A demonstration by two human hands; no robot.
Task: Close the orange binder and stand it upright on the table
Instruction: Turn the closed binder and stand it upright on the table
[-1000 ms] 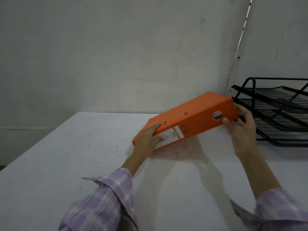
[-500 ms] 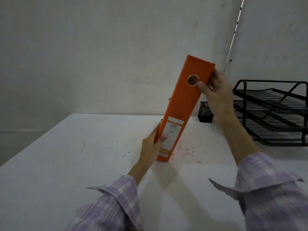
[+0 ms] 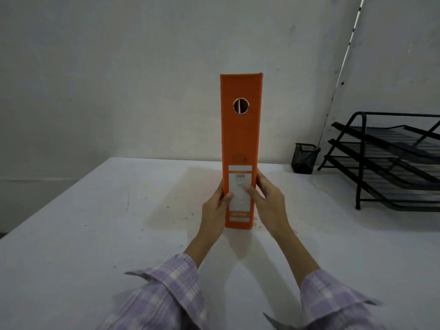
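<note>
The orange binder point(image 3: 240, 139) is closed and stands upright on the white table point(image 3: 95, 234), spine toward me, with a round finger hole near the top and a white label low down. My left hand point(image 3: 215, 210) grips its lower left side, thumb on the label. My right hand point(image 3: 266, 201) clasps the lower right side, thumb also on the label. The binder's bottom edge rests on the tabletop.
A black wire paper tray rack point(image 3: 390, 160) stands at the right on the table. A small black mesh pen cup point(image 3: 304, 158) sits beside it near the wall. The grey wall point(image 3: 119, 79) runs close behind the table's far edge.
The binder went from lying tilted, to leaning, to fully upright with its spine facing me. My right hand slid from the binder's top down to its lower right side.
</note>
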